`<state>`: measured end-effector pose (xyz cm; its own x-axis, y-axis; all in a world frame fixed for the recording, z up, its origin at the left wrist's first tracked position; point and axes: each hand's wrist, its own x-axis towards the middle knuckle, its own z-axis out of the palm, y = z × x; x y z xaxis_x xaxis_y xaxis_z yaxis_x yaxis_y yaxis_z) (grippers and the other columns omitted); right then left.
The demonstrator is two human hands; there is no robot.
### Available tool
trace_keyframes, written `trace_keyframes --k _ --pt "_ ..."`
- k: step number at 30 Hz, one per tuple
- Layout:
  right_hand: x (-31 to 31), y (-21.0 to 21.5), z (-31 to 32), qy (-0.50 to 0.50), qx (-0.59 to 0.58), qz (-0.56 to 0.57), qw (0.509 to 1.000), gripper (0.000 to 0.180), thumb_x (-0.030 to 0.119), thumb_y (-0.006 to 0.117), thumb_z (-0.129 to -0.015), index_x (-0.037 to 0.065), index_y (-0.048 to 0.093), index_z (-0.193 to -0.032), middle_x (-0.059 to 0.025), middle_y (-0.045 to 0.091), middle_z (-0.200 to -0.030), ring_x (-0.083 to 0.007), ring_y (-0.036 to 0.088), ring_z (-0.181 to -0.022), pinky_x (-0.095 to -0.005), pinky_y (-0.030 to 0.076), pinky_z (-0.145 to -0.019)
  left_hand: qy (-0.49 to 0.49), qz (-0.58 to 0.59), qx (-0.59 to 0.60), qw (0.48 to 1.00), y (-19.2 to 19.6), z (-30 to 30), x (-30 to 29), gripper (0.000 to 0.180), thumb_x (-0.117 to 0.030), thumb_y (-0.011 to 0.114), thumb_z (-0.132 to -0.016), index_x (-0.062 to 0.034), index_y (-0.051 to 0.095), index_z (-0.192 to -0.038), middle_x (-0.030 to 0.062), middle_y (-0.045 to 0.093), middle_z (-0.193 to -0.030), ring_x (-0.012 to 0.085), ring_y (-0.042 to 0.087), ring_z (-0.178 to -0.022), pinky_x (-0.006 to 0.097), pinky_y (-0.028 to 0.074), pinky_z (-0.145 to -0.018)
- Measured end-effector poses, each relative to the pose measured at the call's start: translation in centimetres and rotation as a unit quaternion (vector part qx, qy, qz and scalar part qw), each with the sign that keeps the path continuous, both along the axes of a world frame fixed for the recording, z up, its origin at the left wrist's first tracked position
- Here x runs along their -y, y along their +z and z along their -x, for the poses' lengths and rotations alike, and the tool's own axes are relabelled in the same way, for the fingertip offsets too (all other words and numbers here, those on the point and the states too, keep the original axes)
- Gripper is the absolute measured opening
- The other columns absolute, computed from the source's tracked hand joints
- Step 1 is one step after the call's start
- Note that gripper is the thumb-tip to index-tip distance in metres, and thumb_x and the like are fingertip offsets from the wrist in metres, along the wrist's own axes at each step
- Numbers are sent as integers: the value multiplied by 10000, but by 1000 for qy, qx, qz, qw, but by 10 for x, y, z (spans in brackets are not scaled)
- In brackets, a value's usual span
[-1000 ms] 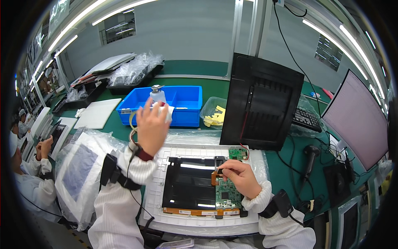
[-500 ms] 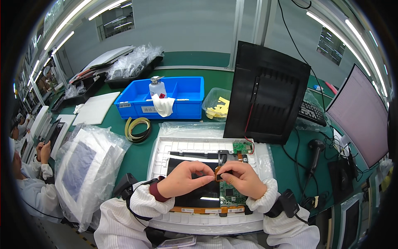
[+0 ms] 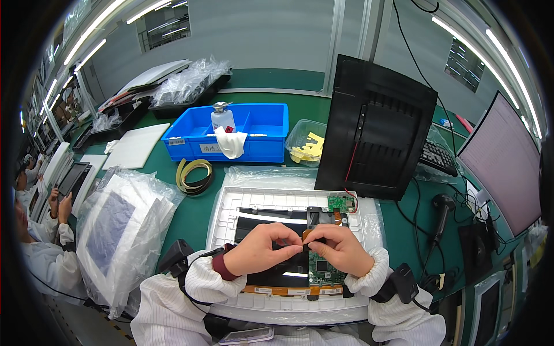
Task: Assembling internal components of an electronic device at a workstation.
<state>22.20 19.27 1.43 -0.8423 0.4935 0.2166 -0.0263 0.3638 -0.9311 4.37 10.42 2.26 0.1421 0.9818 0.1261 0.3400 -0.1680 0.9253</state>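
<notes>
Over the middle of an opened white panel housing (image 3: 228, 203), my two hands meet fingertip to fingertip. My right hand (image 3: 341, 249) pinches an orange flat flex cable (image 3: 306, 234) between thumb and index finger. Against the same spot, the thumb and index finger of my left hand (image 3: 258, 249) are closed; what they grip is hidden. Just below my right hand lies a green circuit board (image 3: 323, 268) with a dark chip. A smaller green board (image 3: 340, 203) with a red wire sits at the housing's upper right. A glossy black panel (image 3: 271, 278) lies under my left hand.
Behind the housing stand a blue divided bin (image 3: 268, 147) with a bottle (image 3: 222, 119) and white cloth, and a clear tub (image 3: 300, 140). A black monitor cover (image 3: 381, 127) rises beyond it. A scanner (image 3: 443, 213) stands right; bagged panels (image 3: 124, 230) lie left. A co-worker (image 3: 46, 242) sits far left.
My left thumb and index finger have come together and moved right, up against my right fingertips. The dark piece that showed between the hands is now mostly covered. The view has shifted slightly.
</notes>
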Motion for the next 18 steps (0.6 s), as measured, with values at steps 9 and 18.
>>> trace_keyframes --k 9,18 --pt "-2 -4 -5 -104 -40 -29 993 95 31 531 -772 -1 583 -845 -59 553 -741 -123 511 -644 -225 390 -549 46 -18 34 998 -4 4 4 106 -110 591 -760 -15 606 -806 29 575 -674 82 516 -611 208 417 -578" --pt "-6 -21 -37 -122 78 -307 941 276 -113 437 -641 8 569 -851 -119 561 -815 -278 494 -809 -339 401 -738 173 89 209 958 -8 15 79 115 -69 555 -800 35 568 -844 43 581 -795 72 516 -707 174 410 -636"
